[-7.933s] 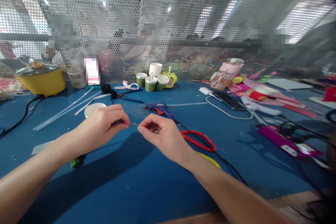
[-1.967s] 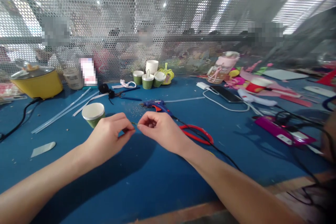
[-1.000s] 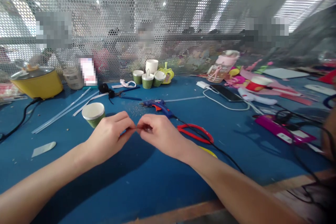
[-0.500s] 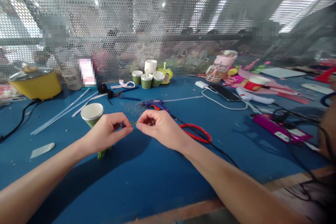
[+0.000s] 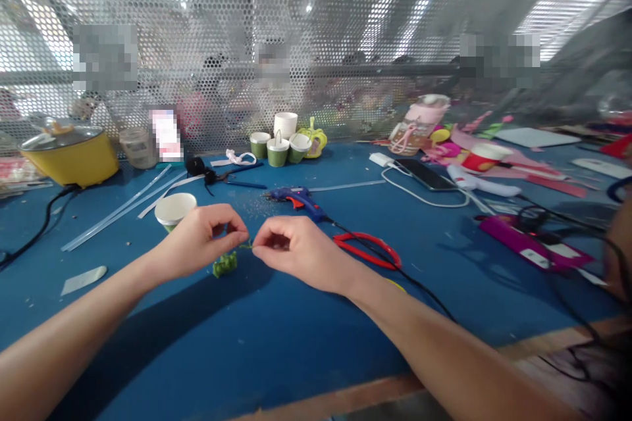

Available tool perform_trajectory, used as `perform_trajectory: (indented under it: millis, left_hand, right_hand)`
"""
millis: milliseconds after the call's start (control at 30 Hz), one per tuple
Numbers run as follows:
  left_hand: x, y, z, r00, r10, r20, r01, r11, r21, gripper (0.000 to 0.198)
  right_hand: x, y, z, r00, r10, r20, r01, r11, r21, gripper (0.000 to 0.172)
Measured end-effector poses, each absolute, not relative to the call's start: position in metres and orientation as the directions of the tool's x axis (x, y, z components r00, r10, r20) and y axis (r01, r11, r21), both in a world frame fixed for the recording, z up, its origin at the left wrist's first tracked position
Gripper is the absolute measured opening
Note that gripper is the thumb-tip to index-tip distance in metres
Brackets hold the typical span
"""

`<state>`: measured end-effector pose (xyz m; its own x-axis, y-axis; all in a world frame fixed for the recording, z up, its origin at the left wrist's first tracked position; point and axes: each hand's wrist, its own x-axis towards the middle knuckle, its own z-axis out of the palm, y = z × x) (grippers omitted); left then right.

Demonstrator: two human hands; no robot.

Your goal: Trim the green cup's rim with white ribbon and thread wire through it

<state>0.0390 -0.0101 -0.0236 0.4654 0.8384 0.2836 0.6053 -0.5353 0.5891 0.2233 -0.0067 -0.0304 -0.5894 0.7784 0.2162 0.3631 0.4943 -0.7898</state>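
Observation:
Between the fingertips of both hands runs a thin green strand (image 5: 245, 247); whether it is yarn or wire is too small to tell. My left hand (image 5: 195, 247) pinches one side of it, thumb against index finger. Opposite, my right hand (image 5: 301, 253) has its fingers closed at the strand's other side. A curly green clump (image 5: 226, 264) shows just below my left fingertips, seemingly joined to the strand. Behind my left wrist stands a white-rimmed green cup (image 5: 176, 208), partly covered by that hand.
A blue hot glue gun (image 5: 296, 200) lies beyond my hands, its cord passing a red loop (image 5: 395, 256). Small green cups (image 5: 278, 154) stand at the back. To the left is a yellow electric pot (image 5: 74, 161); to the right, a phone (image 5: 427, 174) and purple power strip (image 5: 533, 243).
My right hand has moved slightly down and left. The green clump has shifted right and up, from under my left wrist to below the fingertips.

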Motion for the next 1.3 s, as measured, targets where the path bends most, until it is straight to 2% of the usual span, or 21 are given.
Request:
perform_trajectory:
  millis: [133, 233, 300, 433, 500, 567, 667, 833, 900, 1000, 1067, 1133, 1233, 1300]
  left_hand:
    - [0.037, -0.006, -0.030, 0.430, 0.889, 0.157, 0.526, -0.388, 0.756, 0.019]
    - [0.042, -0.009, -0.034, 0.421, 0.896, 0.140, 0.508, -0.361, 0.782, 0.019]
    - [0.046, -0.013, -0.035, 0.426, 0.880, 0.209, 0.548, -0.434, 0.715, 0.015]
    - [0.051, -0.023, -0.030, 0.496, 0.766, 0.409, 0.616, -0.642, 0.455, 0.014]
    - [0.052, -0.024, -0.026, 0.522, 0.728, 0.445, 0.632, -0.680, 0.371, 0.015]
    - [0.050, -0.023, -0.023, 0.531, 0.721, 0.445, 0.641, -0.686, 0.345, 0.016]
    - [0.045, -0.016, -0.020, 0.502, 0.768, 0.398, 0.635, -0.640, 0.433, 0.014]
    - [0.035, 0.000, -0.025, 0.432, 0.891, 0.139, 0.530, -0.375, 0.761, 0.019]
    - [0.034, 0.003, -0.030, 0.417, 0.905, 0.086, 0.477, -0.298, 0.827, 0.020]
    - [0.038, 0.000, -0.035, 0.396, 0.916, 0.071, 0.448, -0.260, 0.856, 0.021]
    - [0.043, -0.006, -0.036, 0.381, 0.917, 0.115, 0.477, -0.302, 0.826, 0.020]
    - [0.049, -0.012, -0.037, 0.374, 0.898, 0.230, 0.541, -0.413, 0.733, 0.016]
    - [0.055, -0.021, -0.035, 0.419, 0.802, 0.425, 0.624, -0.595, 0.507, 0.013]
    - [0.055, -0.024, -0.032, 0.466, 0.739, 0.487, 0.650, -0.659, 0.378, 0.015]
  right_hand:
    - [0.224, -0.002, -0.030, -0.539, 0.825, 0.168, 0.272, 0.359, -0.893, 0.005]
    - [0.224, 0.002, -0.033, -0.465, 0.865, 0.189, 0.266, 0.340, -0.902, 0.006]
    - [0.223, 0.003, -0.034, -0.422, 0.881, 0.215, 0.310, 0.363, -0.879, 0.005]
    - [0.223, 0.002, -0.038, -0.449, 0.832, 0.326, 0.442, 0.524, -0.728, 0.008]
    - [0.223, 0.000, -0.038, -0.516, 0.773, 0.368, 0.476, 0.616, -0.627, 0.012]
    - [0.223, -0.002, -0.037, -0.579, 0.722, 0.378, 0.471, 0.675, -0.568, 0.013]
    - [0.223, -0.005, -0.034, -0.605, 0.711, 0.359, 0.431, 0.671, -0.603, 0.012]
    - [0.223, -0.004, -0.032, -0.551, 0.794, 0.255, 0.316, 0.482, -0.817, 0.005]
    - [0.223, -0.002, -0.033, -0.518, 0.826, 0.222, 0.272, 0.405, -0.873, 0.006]
    - [0.223, 0.002, -0.036, -0.459, 0.864, 0.207, 0.259, 0.353, -0.899, 0.007]
    - [0.222, 0.004, -0.039, -0.418, 0.883, 0.214, 0.289, 0.353, -0.890, 0.006]
    - [0.222, 0.005, -0.041, -0.388, 0.882, 0.267, 0.347, 0.408, -0.845, 0.004]
    - [0.222, 0.003, -0.042, -0.416, 0.816, 0.402, 0.462, 0.570, -0.680, 0.009]
    - [0.223, 0.002, -0.042, -0.484, 0.750, 0.451, 0.506, 0.660, -0.555, 0.013]
